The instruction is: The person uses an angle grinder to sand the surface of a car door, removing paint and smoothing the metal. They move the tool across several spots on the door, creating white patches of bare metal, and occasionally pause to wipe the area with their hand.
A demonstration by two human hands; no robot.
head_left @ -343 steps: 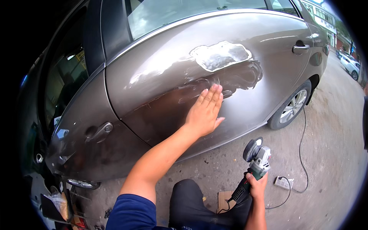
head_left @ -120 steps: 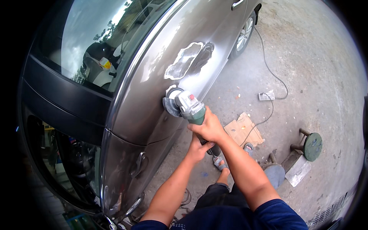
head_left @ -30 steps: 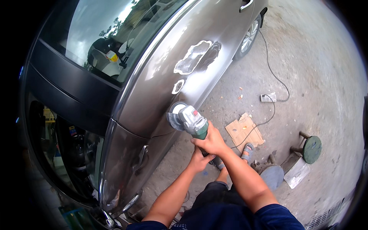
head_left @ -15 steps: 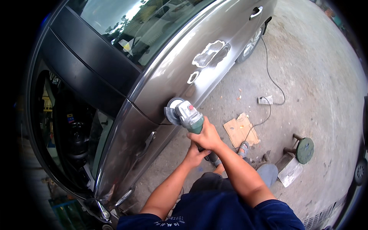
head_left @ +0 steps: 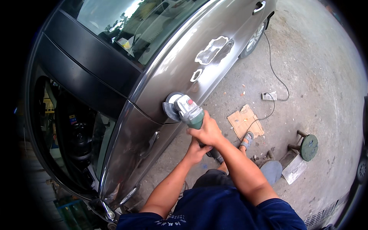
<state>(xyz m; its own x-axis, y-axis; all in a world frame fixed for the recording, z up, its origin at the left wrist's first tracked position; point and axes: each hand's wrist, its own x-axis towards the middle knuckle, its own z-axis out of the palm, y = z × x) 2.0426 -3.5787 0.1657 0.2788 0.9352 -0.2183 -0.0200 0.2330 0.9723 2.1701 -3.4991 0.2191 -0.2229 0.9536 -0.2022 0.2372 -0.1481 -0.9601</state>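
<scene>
Nearest, at six o'clock, a dark blue shirt [head_left: 230, 211] with pale print at its lower hem, too small to make out. Just above it, two bare forearms rising toward the centre. Left hand [head_left: 196, 150] wrapped shut around the dark rear handle of the angle grinder [head_left: 189, 112], fingers curled underneath. Right hand [head_left: 209, 130] clamped over the green body of the same tool, knuckles up, grip fully closed on it. Grinder at the centre of the view, slightly toward ten o'clock, grey head with a small red switch, its round sanding disc [head_left: 171, 106] pressed flat against the grey-brown car door [head_left: 184, 73] close to the seam between two panels. Toward four o'clock, a sandalled foot [head_left: 247, 140] on the concrete floor [head_left: 326, 96], beside a flattened piece of brown cardboard [head_left: 245, 122]. Farther at four o'clock, a round green-topped stool [head_left: 308, 145] and a pale flat slab just beside it. At two o'clock, a white socket block [head_left: 269, 96] with a black cable [head_left: 276, 73] snaking toward the rear wheel [head_left: 255, 36]. On the door toward one o'clock, two pale filler patches [head_left: 211, 50], one large, one small. Farthest, at twelve o'clock, the side window [head_left: 130, 27] with reflections and a chrome door handle [head_left: 259, 6].
</scene>
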